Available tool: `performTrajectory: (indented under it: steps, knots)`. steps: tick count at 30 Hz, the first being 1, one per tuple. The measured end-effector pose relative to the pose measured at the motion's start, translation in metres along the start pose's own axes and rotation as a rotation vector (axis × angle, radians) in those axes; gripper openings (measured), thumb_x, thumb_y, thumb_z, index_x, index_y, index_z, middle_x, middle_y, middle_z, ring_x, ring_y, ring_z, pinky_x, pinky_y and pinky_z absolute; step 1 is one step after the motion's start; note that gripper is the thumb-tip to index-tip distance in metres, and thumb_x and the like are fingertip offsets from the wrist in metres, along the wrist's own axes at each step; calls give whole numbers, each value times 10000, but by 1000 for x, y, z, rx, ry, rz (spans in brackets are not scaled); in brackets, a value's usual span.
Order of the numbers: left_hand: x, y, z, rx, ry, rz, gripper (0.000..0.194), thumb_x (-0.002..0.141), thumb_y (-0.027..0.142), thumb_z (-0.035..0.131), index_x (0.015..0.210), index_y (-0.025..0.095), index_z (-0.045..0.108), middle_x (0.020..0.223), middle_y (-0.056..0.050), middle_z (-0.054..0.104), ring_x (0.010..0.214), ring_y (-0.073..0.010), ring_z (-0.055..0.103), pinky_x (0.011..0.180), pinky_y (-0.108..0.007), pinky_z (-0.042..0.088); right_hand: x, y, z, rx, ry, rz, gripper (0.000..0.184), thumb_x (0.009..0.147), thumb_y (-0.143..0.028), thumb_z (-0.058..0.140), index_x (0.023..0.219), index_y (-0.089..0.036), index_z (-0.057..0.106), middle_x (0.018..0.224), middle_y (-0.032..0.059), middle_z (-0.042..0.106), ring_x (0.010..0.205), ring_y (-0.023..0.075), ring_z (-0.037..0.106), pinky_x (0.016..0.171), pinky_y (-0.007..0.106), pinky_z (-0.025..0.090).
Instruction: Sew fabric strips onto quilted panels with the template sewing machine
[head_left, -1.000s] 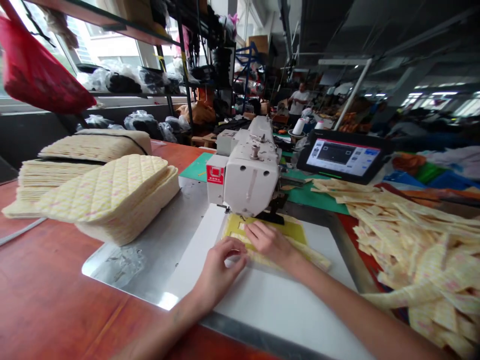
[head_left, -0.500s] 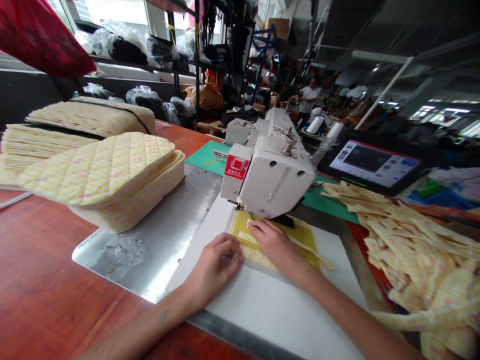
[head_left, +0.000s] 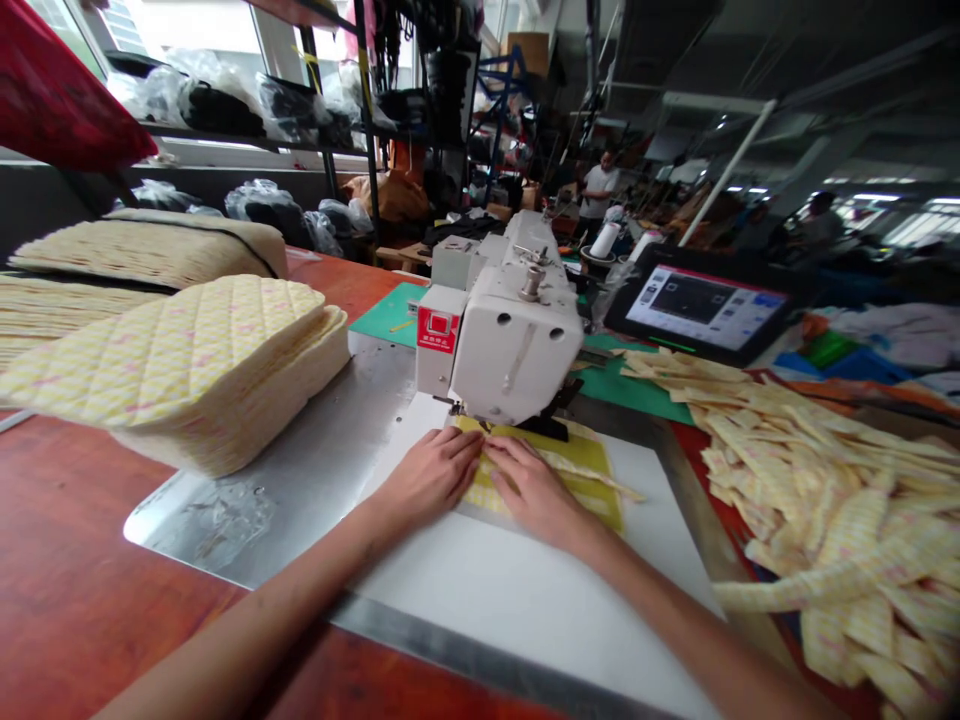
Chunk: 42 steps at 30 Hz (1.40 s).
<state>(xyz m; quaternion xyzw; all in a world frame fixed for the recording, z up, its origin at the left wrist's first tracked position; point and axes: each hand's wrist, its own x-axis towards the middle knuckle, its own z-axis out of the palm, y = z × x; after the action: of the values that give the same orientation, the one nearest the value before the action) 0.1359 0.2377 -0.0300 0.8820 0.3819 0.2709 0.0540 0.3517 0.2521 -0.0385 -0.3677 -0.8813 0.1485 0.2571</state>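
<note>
Both my hands lie palm down, side by side, in front of the white sewing machine's (head_left: pixel 502 345) needle area. My left hand (head_left: pixel 427 480) rests at the near left edge of a yellow stitching template (head_left: pixel 589 462), its fingertips almost meeting my right hand. My right hand (head_left: pixel 532 490) presses on a quilted yellow-checked fabric piece (head_left: pixel 480 495) lying on the template. A loose fabric strip (head_left: pixel 592 475) runs out to the right. The needle's contact point is hidden behind the machine's foot and my fingers.
A tall stack of quilted pads (head_left: pixel 180 370) stands on the red tabletop (head_left: pixel 90 540) at left. A heap of quilted strips (head_left: pixel 825 510) lies at right. Behind are a steel plate (head_left: pixel 277 480), a white board (head_left: pixel 517 590), a touchscreen (head_left: pixel 701 305) and a standing co-worker (head_left: pixel 600 190).
My left hand has moved up towards the machine and closer to my right hand. The view has swung slightly, and the machine now appears a little further left than half a second ago.
</note>
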Motion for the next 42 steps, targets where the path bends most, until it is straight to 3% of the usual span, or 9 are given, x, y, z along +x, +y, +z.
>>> performTrajectory:
  steps: [4,10,19,25,30,37,42]
  knots:
    - [2,2,1,120,-43,10,359,1060,227,378,1311,136,619,1313,-148,671,1098,-264,616,953,-436,465,-4,4,-2,30,-2,26,374,1013,-170,459,1362,-191,593,1386,117,627,1303,238,576,1149,446,467]
    - [3,10,0,194,-66,-20,317,1039,211,419,1265,121,622,1258,-131,670,1087,-257,599,923,-404,451,-6,2,4,-60,153,12,334,989,-108,431,1184,-201,685,1159,114,676,1141,256,632,1051,458,533]
    - [2,15,4,256,-4,-76,251,996,232,487,1127,143,682,1027,-115,608,952,-273,549,827,-410,444,-10,7,-5,-15,112,59,342,965,-88,452,1169,-197,703,1194,86,707,1130,224,662,1045,401,526]
    - [9,11,14,230,6,-82,279,1031,248,432,1036,149,693,896,-86,637,845,-240,579,771,-386,434,-11,23,-11,35,110,99,331,963,-115,461,1154,-234,703,1229,63,713,1142,212,669,1040,380,515]
    - [11,1,14,209,21,-103,286,1032,249,443,931,165,697,819,-61,663,772,-220,601,742,-367,440,-1,31,-13,65,155,99,259,950,-127,479,1075,-223,685,1122,58,737,1067,208,692,981,362,533]
    - [0,-10,6,178,17,-139,247,1022,237,471,1075,176,705,872,-61,698,811,-222,634,792,-357,473,11,23,0,74,239,132,210,947,-140,474,935,-192,677,1041,94,725,992,239,692,924,393,534]
    - [-9,-7,3,160,-2,-149,235,1021,228,471,1059,171,695,867,-61,689,825,-218,638,802,-347,483,6,15,4,107,256,138,180,912,-118,519,902,-206,676,1015,68,724,967,220,694,903,355,536]
